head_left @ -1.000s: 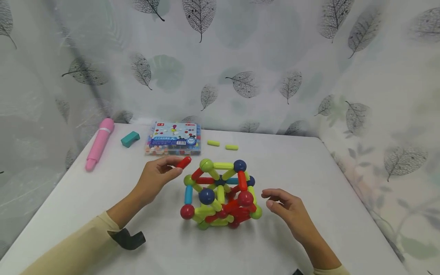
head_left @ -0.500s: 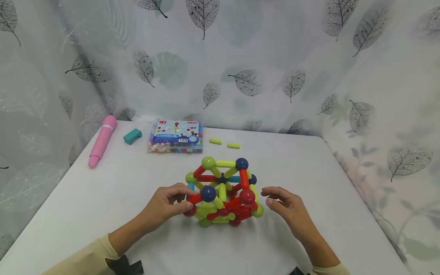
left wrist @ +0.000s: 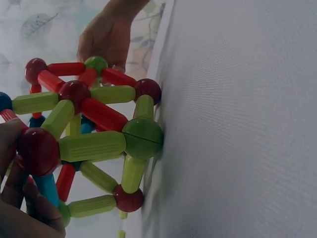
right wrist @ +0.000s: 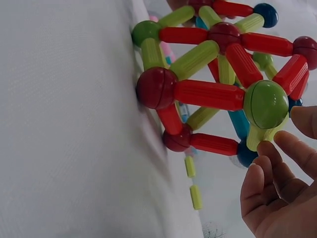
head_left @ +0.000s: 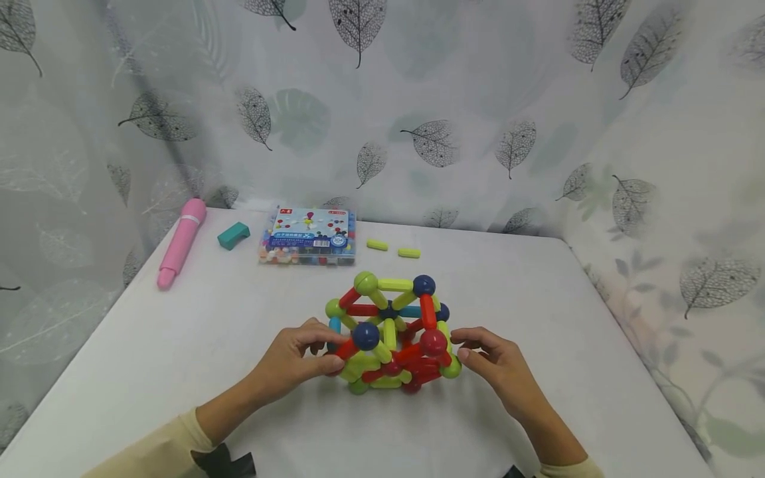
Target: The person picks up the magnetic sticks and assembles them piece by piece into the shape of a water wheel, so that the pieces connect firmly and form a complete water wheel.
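Note:
A toy frame (head_left: pixel 390 333) of red, yellow-green and light blue rods joined by coloured balls stands on the white table. At its left side my left hand (head_left: pixel 291 362) pinches a short red rod (head_left: pixel 344 349) between thumb and fingers. One end of that rod meets a dark blue ball (head_left: pixel 366 336), and a red ball (left wrist: pixel 38 151) sits right by the fingers in the left wrist view. On the other side my right hand (head_left: pixel 505 365) is loosely curved, its fingertips (right wrist: pixel 282 139) right at a green ball (right wrist: pixel 266 104) and the yellow-green rod below it.
Behind the frame lie two loose yellow-green rods (head_left: pixel 377 245). A clear box of small coloured parts (head_left: pixel 307 238) is at the table's back edge. Left of it are a teal block (head_left: pixel 234 236) and a pink wand-shaped object (head_left: pixel 182 243). Leaf-patterned cloth hangs behind the table.
My left hand has brought the red rod from left of the frame down to the dark blue ball. My right hand has come slightly closer to the frame's right side.

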{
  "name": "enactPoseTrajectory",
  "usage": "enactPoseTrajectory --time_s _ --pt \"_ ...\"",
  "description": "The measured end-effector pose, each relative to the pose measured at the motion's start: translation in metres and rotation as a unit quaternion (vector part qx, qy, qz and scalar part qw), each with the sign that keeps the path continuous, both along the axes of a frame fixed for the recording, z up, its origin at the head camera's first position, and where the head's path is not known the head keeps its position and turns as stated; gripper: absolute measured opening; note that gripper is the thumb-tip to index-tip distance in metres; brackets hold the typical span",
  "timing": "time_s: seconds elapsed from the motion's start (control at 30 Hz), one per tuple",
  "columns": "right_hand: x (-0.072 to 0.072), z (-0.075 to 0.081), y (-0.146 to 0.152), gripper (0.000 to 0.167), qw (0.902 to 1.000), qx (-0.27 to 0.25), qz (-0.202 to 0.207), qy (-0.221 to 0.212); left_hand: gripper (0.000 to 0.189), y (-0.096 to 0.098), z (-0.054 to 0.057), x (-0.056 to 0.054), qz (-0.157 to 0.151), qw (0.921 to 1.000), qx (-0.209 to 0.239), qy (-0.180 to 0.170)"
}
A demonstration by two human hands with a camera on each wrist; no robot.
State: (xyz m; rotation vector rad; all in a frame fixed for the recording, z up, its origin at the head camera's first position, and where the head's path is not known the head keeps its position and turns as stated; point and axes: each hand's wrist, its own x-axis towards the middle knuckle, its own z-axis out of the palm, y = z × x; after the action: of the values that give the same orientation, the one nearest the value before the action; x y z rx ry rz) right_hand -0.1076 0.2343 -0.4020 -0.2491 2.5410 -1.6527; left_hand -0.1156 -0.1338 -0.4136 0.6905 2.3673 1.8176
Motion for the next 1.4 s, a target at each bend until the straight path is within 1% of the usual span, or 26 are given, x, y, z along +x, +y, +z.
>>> enactPoseTrajectory --time_s 0.1,0.17,0.2,0.27,0.33,0.37,0.43,0.5,0.57,0.63,0.7,0.73,0.8,0.9,0.97,1.07,1.2,1.23,1.3,1.4 --pt "-0.005 0.001 0.0 0.031 0.9999 0.007 0.005 0.005 0.027 -0.002 -0.001 0.001 0.009 0.9996 -0.01 0.023" --pt "-0.018 0.003 0.002 0.032 0.9998 0.015 0.008 0.011 0.031 -0.004 -0.002 0.002 0.024 0.9982 -0.022 0.05" --pt "-0.028 0.004 0.003 0.034 0.9995 0.027 0.009 0.015 0.036 -0.005 -0.002 0.003 0.035 0.9969 -0.031 0.063" --pt "-0.057 0.005 0.005 0.037 0.9987 0.046 0.01 0.02 0.047 -0.009 -0.003 0.002 0.051 0.9942 -0.046 0.083" --pt "-0.096 0.001 0.006 0.042 0.9979 0.063 0.009 0.013 0.06 -0.013 -0.003 0.0 0.055 0.9926 -0.065 0.087" --pt "-0.117 -0.003 0.003 0.045 0.9977 0.068 0.01 0.001 0.067 -0.015 -0.002 -0.001 0.055 0.9917 -0.079 0.085" --pt "-0.159 -0.012 -0.005 0.054 0.9964 0.076 0.024 -0.03 0.079 -0.02 -0.002 -0.004 0.054 0.9904 -0.102 0.075" --pt "-0.197 -0.023 -0.017 0.061 0.9931 0.085 0.042 -0.069 0.088 -0.024 -0.004 -0.007 0.049 0.9882 -0.126 0.072" --pt "-0.225 -0.032 -0.029 0.066 0.9872 0.109 0.056 -0.103 0.092 -0.026 -0.006 -0.01 0.039 0.9868 -0.14 0.072" --pt "-0.243 -0.04 -0.036 0.065 0.9809 0.143 0.057 -0.119 0.092 -0.026 -0.008 -0.013 0.024 0.9865 -0.146 0.071" --pt "-0.251 -0.045 -0.04 0.061 0.9753 0.175 0.044 -0.127 0.091 -0.025 -0.01 -0.015 0.006 0.9868 -0.146 0.07" --pt "-0.253 -0.046 -0.041 0.058 0.9731 0.189 0.038 -0.127 0.091 -0.024 -0.011 -0.016 -0.001 0.987 -0.145 0.07" --pt "-0.255 -0.049 -0.042 0.053 0.9707 0.211 0.03 -0.111 0.09 -0.023 -0.012 -0.017 -0.006 0.9873 -0.142 0.07" --pt "-0.254 -0.05 -0.042 0.045 0.9687 0.234 0.023 -0.078 0.091 -0.022 -0.014 -0.019 -0.009 0.9879 -0.137 0.073" --pt "-0.252 -0.05 -0.042 0.039 0.9691 0.238 0.017 -0.061 0.091 -0.022 -0.015 -0.018 -0.009 0.9877 -0.137 0.075" --pt "-0.249 -0.052 -0.039 0.033 0.9693 0.24 0.01 -0.052 0.092 -0.022 -0.016 -0.018 -0.01 0.9876 -0.137 0.076" --pt "-0.245 -0.054 -0.029 0.03 0.9744 0.217 0.004 -0.058 0.092 -0.022 -0.017 -0.018 -0.011 0.9873 -0.136 0.081" --pt "-0.243 -0.052 -0.026 0.031 0.9765 0.207 0.004 -0.06 0.092 -0.021 -0.017 -0.019 -0.011 0.9874 -0.134 0.083" --pt "-0.236 -0.044 -0.021 0.031 0.9819 0.179 0.001 -0.063 0.092 -0.021 -0.017 -0.019 -0.009 0.9874 -0.133 0.085" --pt "-0.218 -0.022 -0.016 0.033 0.9893 0.136 -0.006 -0.053 0.091 -0.022 -0.017 -0.019 -0.007 0.9874 -0.132 0.087"
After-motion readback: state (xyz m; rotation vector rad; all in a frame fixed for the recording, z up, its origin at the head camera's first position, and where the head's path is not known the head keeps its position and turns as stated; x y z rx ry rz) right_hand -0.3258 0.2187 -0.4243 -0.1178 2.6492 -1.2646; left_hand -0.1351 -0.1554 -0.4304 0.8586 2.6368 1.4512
